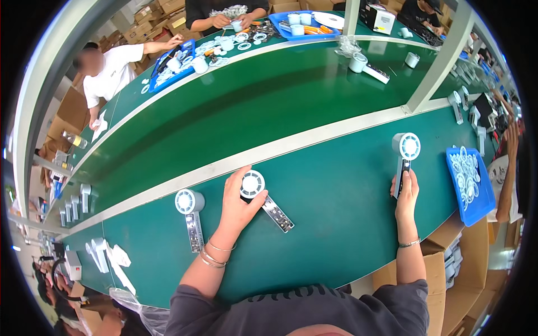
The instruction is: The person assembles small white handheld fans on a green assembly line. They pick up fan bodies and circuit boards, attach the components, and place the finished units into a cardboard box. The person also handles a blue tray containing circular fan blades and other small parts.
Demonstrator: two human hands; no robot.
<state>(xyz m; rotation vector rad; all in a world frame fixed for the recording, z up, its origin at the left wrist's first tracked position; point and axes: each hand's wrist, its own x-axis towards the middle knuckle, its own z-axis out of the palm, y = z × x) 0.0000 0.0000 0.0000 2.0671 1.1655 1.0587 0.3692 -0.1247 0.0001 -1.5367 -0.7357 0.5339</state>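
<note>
My left hand (238, 201) is closed around the round head of a white handheld fan (253, 184). That fan lies on the green table, its handle slanting toward me and to the right with the circuit board bare. In my right hand (407, 196), fingers wrapped round its handle, is another handheld fan (409, 147), head pointing away from me. A third handheld fan (189, 202) lies left of my left hand, its board also exposed, touched by neither hand.
A blue tray (486, 197) of pale rings sits at the right edge, above an open cardboard box (437, 274) with grey parts. A pale rail (314, 136) crosses the table beyond my hands. White parts (100, 255) lie at the left. Co-workers sit across and at the right.
</note>
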